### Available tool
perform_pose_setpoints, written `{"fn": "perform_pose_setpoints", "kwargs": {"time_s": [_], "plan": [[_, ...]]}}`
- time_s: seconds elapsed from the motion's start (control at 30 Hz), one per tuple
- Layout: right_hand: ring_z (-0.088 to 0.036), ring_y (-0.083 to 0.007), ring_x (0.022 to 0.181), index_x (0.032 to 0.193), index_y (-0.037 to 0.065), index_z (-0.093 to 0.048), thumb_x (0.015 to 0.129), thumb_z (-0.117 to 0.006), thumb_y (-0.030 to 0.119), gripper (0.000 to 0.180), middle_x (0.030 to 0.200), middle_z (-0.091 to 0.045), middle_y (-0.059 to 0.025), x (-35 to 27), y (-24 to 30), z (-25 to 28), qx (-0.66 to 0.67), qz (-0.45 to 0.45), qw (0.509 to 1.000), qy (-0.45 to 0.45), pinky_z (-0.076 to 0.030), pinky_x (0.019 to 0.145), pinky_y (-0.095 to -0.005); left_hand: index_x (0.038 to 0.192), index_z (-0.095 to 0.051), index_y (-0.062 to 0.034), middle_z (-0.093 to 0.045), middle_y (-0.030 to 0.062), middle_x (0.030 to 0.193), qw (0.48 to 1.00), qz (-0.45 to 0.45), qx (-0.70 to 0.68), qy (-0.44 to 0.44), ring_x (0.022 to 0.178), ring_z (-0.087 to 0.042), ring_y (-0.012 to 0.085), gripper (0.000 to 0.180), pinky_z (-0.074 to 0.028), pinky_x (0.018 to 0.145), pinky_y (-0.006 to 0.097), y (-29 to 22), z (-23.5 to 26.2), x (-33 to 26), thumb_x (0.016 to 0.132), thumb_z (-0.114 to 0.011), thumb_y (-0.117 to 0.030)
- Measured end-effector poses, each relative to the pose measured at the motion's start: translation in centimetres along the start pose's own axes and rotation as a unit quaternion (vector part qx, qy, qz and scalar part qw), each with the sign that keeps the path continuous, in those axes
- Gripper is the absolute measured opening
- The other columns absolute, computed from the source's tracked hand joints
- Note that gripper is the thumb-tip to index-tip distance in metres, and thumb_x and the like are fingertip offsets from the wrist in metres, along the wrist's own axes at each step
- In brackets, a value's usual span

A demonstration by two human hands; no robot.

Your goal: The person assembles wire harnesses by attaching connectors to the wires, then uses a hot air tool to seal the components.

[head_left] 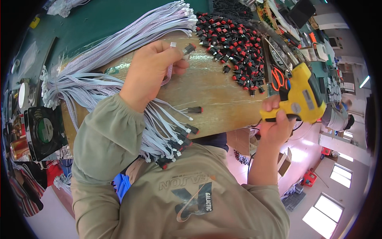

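Note:
My left hand [145,71] pinches a flat white ribbon cable [169,75] near its end, where a small white plug shows above the fingers. A small black-and-red part [190,48] sticks out at the fingertips; its exact kind is unclear. My right hand [278,125] is wrapped round the handle of a yellow glue gun [304,95], nozzle angled up and away. Beyond the hands lies a heap of similar black-and-red parts [234,51]. Loose cables with such parts on their ends [181,139] hang over the near table edge.
One bundle of ribbon cables [131,38] lies at the back left; another [85,85] spreads under my left forearm. Orange-handled scissors [278,78] lie beside the glue gun. A black fan [43,127] stands at the left. Cardboard boxes [238,141] stand below the table at right.

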State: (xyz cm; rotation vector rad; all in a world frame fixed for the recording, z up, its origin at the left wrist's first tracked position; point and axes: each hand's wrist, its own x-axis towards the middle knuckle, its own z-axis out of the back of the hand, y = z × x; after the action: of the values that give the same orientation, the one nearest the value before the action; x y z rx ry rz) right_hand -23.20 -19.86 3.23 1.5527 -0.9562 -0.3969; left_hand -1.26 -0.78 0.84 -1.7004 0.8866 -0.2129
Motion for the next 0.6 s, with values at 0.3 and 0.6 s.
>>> {"fn": "perform_pose_setpoints", "kwargs": {"time_s": [0.3, 0.6], "plan": [[-0.049, -0.0134, 0.053, 0.129, -0.003, -0.045, 0.071, -0.081, 0.04, 0.081, 0.069, -0.051, -0.0041, -2.2, 0.0, -3.0, -0.081, -0.142, 0.965, 0.207, -0.041, 0.05, -0.0261, 0.087, -0.057, 0.0003, -0.063, 0.01, 0.084, 0.999, -0.01, -0.029, 0.011, 0.078, -0.063, 0.0162, 0.014, -0.052, 0.073, 0.028, 0.4, 0.4, 0.3, 0.087, -0.059, -0.014], [-0.047, -0.0114, 0.055, 0.123, -0.006, -0.047, 0.074, -0.08, 0.033, 0.071, 0.068, -0.049, -0.0029, -3.3, -0.4, -2.5, -0.062, -0.157, 0.964, 0.206, -0.04, 0.048, -0.0241, 0.086, -0.057, 0.0005, -0.063, 0.0094, 0.083, 0.999, -0.001, -0.041, 0.008, 0.076, -0.064, 0.0169, 0.013, -0.054, 0.071, 0.028, 0.4, 0.3, 0.3, 0.085, -0.06, -0.012]]}}
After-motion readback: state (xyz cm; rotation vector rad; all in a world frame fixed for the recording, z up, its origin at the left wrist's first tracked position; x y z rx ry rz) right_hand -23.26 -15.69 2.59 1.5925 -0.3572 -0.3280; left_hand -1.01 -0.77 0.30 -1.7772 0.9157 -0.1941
